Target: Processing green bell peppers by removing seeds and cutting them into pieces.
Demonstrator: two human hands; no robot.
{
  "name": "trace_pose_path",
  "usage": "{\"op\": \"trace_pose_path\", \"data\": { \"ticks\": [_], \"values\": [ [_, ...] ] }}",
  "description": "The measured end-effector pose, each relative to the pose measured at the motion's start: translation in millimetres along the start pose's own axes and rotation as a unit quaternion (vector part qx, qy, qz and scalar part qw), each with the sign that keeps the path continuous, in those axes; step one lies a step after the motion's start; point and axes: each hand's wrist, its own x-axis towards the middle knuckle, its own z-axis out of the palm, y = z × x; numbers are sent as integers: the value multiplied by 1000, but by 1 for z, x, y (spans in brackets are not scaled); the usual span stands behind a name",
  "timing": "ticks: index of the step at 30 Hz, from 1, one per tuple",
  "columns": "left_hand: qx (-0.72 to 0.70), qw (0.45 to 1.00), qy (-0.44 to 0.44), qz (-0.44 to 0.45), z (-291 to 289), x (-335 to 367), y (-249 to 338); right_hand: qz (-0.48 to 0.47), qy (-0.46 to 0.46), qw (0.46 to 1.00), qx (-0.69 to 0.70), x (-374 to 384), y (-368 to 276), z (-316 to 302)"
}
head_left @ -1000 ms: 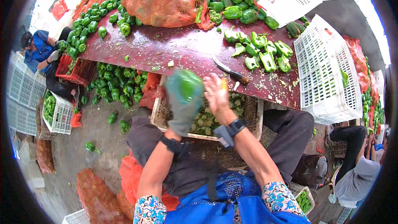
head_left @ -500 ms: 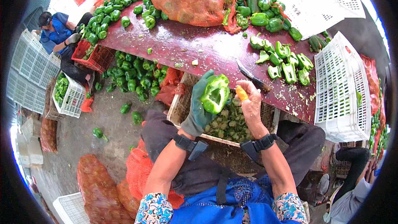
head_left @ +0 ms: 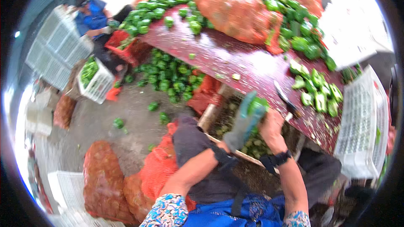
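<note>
My left hand (head_left: 240,122), in a grey-green glove, is wrapped around a green bell pepper (head_left: 258,105) above a crate (head_left: 208,117). The bare right hand (head_left: 272,126) is against the pepper's right side with its fingers curled. Motion blur and the pepper hide what those fingertips hold. Inside the crate, under both hands, lie pale green pepper cores (head_left: 255,148). A knife (head_left: 284,96) rests on the dark red table (head_left: 252,73) just beyond my right hand. Cut, opened green peppers (head_left: 320,94) are clustered to the knife's right.
On the table's far side lie a full orange mesh sack (head_left: 235,12) and piles of whole peppers (head_left: 145,14). A white plastic crate (head_left: 362,122) stands at the right. More peppers (head_left: 168,75) cover the floor at left, near mesh sacks (head_left: 103,176). Another person (head_left: 92,19) sits far left.
The view has swung, so the scene sits further right. My right hand has come from beside the pepper to touch it. My left hand has tipped the pepper's hollow side toward the right hand.
</note>
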Motion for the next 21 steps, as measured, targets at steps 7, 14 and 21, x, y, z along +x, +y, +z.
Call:
{"op": "trace_pose_path", "data": {
  "ticks": [7, 14, 21],
  "values": [
    [82, 993, 29, 84, 2, 9, -44, 194, 57, 851, 484, -8, 30, 34],
    [240, 960, 45, 135, -5, 8, -39, 241, 25, 777, 581, -7, 46, 44],
    [243, 958, 33, 146, -8, 5, -41, 211, -5, 845, 491, -8, 38, 39]
  ]
}}
